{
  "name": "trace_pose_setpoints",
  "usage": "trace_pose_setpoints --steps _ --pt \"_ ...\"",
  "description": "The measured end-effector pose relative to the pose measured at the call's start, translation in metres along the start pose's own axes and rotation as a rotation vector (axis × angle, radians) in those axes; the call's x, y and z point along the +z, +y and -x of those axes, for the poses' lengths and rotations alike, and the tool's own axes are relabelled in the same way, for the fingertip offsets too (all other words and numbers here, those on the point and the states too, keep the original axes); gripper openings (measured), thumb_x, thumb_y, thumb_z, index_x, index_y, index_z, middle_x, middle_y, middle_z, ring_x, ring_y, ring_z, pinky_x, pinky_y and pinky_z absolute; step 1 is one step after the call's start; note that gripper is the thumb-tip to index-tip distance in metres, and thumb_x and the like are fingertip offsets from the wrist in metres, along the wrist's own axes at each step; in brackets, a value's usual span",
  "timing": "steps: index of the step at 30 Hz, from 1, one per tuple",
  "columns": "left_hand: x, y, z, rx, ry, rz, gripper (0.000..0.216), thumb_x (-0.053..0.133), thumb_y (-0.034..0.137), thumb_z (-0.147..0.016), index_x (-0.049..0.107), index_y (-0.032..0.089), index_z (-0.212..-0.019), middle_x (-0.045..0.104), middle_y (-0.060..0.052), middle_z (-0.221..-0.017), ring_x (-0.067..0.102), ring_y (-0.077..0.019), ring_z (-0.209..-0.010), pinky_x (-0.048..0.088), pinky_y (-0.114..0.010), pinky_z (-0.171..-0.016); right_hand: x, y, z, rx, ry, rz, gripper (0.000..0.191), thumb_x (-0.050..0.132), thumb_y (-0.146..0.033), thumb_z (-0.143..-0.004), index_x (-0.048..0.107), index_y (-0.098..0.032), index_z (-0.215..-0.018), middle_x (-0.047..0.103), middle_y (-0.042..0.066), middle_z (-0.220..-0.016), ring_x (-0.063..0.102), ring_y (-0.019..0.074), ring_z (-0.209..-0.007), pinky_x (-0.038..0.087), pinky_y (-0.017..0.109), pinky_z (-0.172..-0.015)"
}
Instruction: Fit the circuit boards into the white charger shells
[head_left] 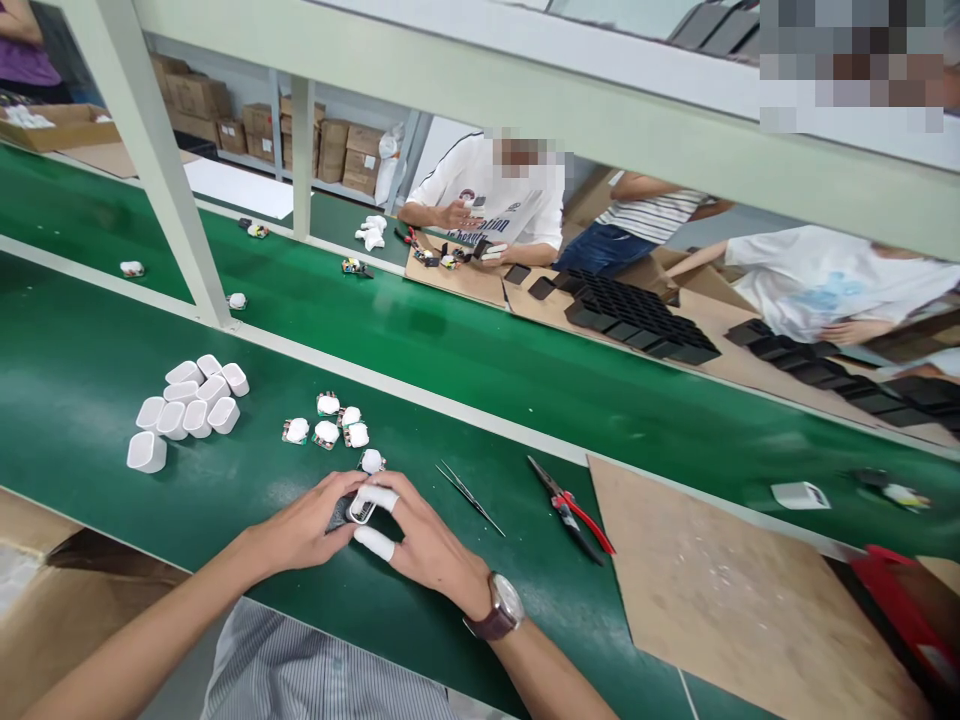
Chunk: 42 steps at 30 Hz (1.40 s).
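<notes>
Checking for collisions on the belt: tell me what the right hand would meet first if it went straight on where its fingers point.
The right hand touches the small white-and-dark part; just beyond, it would likely meet the left hand.

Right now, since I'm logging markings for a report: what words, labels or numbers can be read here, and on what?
"ation": end of a word on a co-worker's white T-shirt; the line below it is blurred.
Print on the boxes: too small to read.
Dial of the watch: unreadable.
On the part between left hand and right hand: nothing legible.
</notes>
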<state>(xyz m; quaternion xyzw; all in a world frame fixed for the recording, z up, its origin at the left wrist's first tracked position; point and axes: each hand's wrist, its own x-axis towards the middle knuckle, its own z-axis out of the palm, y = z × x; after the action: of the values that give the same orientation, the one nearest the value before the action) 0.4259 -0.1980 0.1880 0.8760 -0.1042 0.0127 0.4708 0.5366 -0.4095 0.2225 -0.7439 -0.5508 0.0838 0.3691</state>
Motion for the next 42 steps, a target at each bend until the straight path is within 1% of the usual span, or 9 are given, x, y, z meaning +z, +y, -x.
trace_pose_setpoints --steps 5,10,14,18,24,28,34,38,42 --pt "0.009 0.004 0.003 0.149 0.187 -0.302 0.034 0.065 0.03 -0.101 0.056 0.025 -0.134 0.059 -0.014 -0.137 0.064 -0.0303 -0.121 0.06 -0.046 -0.099 -0.003 0.019 0.006 0.117 0.262 -0.052 0.032 0.045 -0.024 -0.11 0.053 -0.027 -0.14 0.06 0.012 -0.13 0.064 0.0225 -0.118 0.058 0.043 -0.102" --pt "0.02 0.006 0.003 0.223 0.258 -0.45 0.019 0.052 0.015 -0.103 0.063 0.024 -0.116 0.066 -0.011 -0.115 0.068 -0.0227 -0.093 0.061 -0.035 -0.077 0.003 0.033 0.009 0.09 0.243 0.091 0.037 0.049 -0.023 -0.108 0.051 -0.025 -0.144 0.06 0.013 -0.134 0.064 0.0241 -0.121 0.06 0.043 -0.102" --pt "0.012 0.013 -0.005 0.2 0.167 -0.46 0.012 0.055 0.016 -0.099 0.064 0.024 -0.097 0.065 -0.008 -0.099 0.064 -0.0194 -0.078 0.057 -0.032 -0.067 0.011 0.044 0.009 0.056 0.225 0.211 0.048 0.047 -0.016 -0.105 0.045 -0.025 -0.153 0.057 0.015 -0.144 0.06 0.0268 -0.13 0.057 0.049 -0.106" --pt "-0.032 0.012 -0.049 0.203 0.162 -0.375 0.011 0.057 0.017 -0.097 0.063 0.023 -0.09 0.065 -0.007 -0.1 0.066 -0.0183 -0.087 0.057 -0.03 -0.079 0.018 0.05 0.007 0.018 0.134 0.346 0.053 0.046 -0.012 -0.102 0.045 -0.025 -0.153 0.052 0.014 -0.155 0.055 0.033 -0.133 0.058 0.058 -0.101" --pt "-0.124 -0.021 -0.168 -0.021 0.341 -0.572 0.005 0.062 0.02 -0.093 0.064 0.021 -0.089 0.06 -0.007 -0.101 0.067 -0.0205 -0.088 0.055 -0.034 -0.086 0.028 0.049 0.013 0.016 0.288 0.383 0.034 0.051 -0.013 -0.1 0.059 -0.021 -0.132 0.067 0.013 -0.119 0.065 0.0284 -0.103 0.061 0.049 -0.089" --pt "-0.143 -0.057 -0.214 -0.124 0.36 -0.608 0.008 0.067 0.018 -0.088 0.064 0.019 -0.081 0.062 -0.006 -0.093 0.067 -0.0202 -0.078 0.054 -0.033 -0.077 0.03 0.051 0.022 0.064 0.323 0.397 0.033 0.061 -0.027 -0.099 0.058 -0.022 -0.132 0.068 0.011 -0.107 0.066 0.0286 -0.092 0.062 0.048 -0.082" --pt "-0.172 -0.092 -0.211 -0.172 0.287 -0.611 0.031 0.082 0.045 -0.08 0.072 0.02 -0.096 0.074 -0.008 -0.102 0.07 -0.0279 -0.102 0.055 -0.036 -0.088 0.017 0.047 0.024 0.019 0.2 0.401 0.044 0.051 -0.016 -0.1 0.054 -0.025 -0.142 0.055 0.012 -0.153 0.056 0.0317 -0.134 0.058 0.052 -0.104" --pt "-0.217 -0.103 -0.195 -0.241 0.337 -0.662 0.038 0.07 0.047 -0.091 0.07 0.018 -0.116 0.071 -0.015 -0.123 0.061 -0.0333 -0.124 0.047 -0.049 -0.107 0.014 0.043 0.021 0.016 0.187 0.397 0.039 0.051 -0.012 -0.098 0.061 -0.024 -0.134 0.065 0.011 -0.14 0.059 0.0315 -0.127 0.058 0.054 -0.102" --pt "-0.235 -0.107 -0.181 -0.289 0.277 -0.675 0.033 0.067 0.042 -0.094 0.07 0.016 -0.115 0.073 -0.011 -0.11 0.068 -0.0265 -0.104 0.052 -0.047 -0.1 0.015 0.044 0.02 0.074 0.25 0.402 0.02 0.063 -0.02 -0.098 0.067 -0.021 -0.118 0.068 0.013 -0.118 0.065 0.0286 -0.1 0.063 0.048 -0.085"
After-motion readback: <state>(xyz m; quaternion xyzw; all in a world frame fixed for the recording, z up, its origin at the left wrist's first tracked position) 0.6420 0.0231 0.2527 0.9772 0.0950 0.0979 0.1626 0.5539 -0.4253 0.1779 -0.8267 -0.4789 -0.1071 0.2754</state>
